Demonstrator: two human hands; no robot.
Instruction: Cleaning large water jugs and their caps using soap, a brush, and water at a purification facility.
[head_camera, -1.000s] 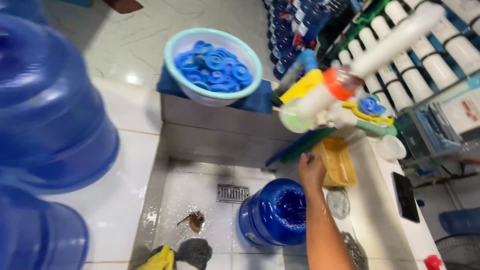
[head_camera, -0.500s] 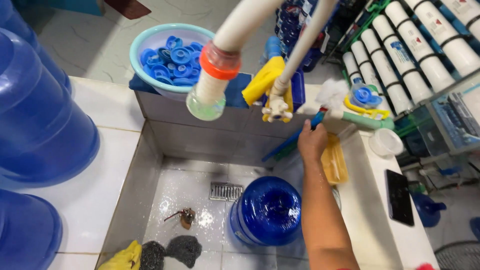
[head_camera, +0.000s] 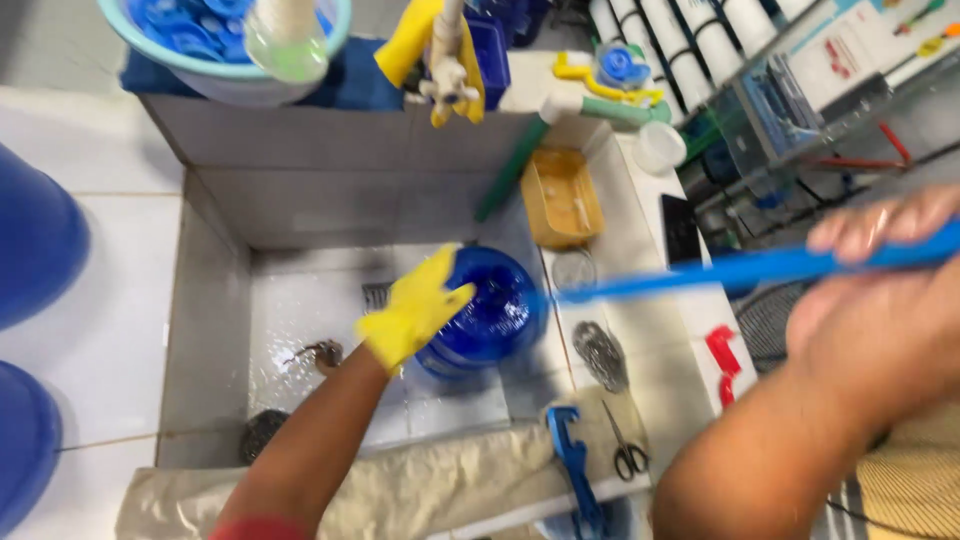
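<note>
Looking down into the white tiled sink basin (head_camera: 300, 330), I see my left hand (head_camera: 415, 310), in a yellow rubber glove, pressed against the side of the large translucent blue plastic water jug (head_camera: 490, 312) that lies on its side on the wet basin floor, its fingers spread and clasped on the jug wall. My right hand (head_camera: 880, 320), bare and close to the camera, has its fingers clenched around a long blue plastic rod (head_camera: 740, 270) whose far end reaches the jug; I cannot tell whether the tip is inside the mouth or only touching it, as that end is blurred. On the counter to the right lie a pair of scissors (head_camera: 627, 452), a blue wrench-like tool (head_camera: 572, 462), a metal scouring pad (head_camera: 600, 352) and a yellow rectangular tray (head_camera: 562, 195). A pale green bowl of blue caps (head_camera: 200, 60) sits on the ledge behind the basin.

As I judge it, the risk lies in the wet tiles: the jug is round and could roll or slide away from the gloved hand if the rod pushes hard. A long rod held at its end also swings wide, so it could knock the scissors or pad off the counter.
</note>
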